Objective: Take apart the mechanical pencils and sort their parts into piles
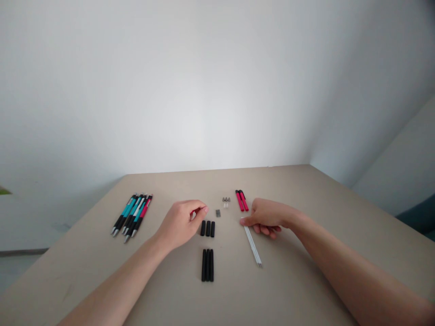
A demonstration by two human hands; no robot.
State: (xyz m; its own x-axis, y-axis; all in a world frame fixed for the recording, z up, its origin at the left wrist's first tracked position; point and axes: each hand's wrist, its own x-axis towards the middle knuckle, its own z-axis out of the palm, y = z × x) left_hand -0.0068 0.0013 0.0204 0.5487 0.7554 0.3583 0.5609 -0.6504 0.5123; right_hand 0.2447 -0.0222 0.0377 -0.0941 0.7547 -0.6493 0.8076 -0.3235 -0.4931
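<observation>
My right hand (264,217) is at the upper ends of several thin white pen refills (252,244), thumb and index finger closed on them. The refills lie side by side, their metal tips toward me. My left hand (185,221) hovers just left of the small parts, thumb and index finger pinched together; whatever they hold, if anything, is hidden. Beside it lie three short black grips (208,229). Three longer black tubes (208,265) are lined up nearer to me. Beyond my right hand rest red pen barrels (242,200) with black clips.
Small springs (218,213), tiny white pieces (226,205) and three metal cone tips (226,199) sit in the middle of the beige table (163,290). At left lies a group of assembled click pens (132,216) in blue, white and red. A white wall (204,90) rises behind the table.
</observation>
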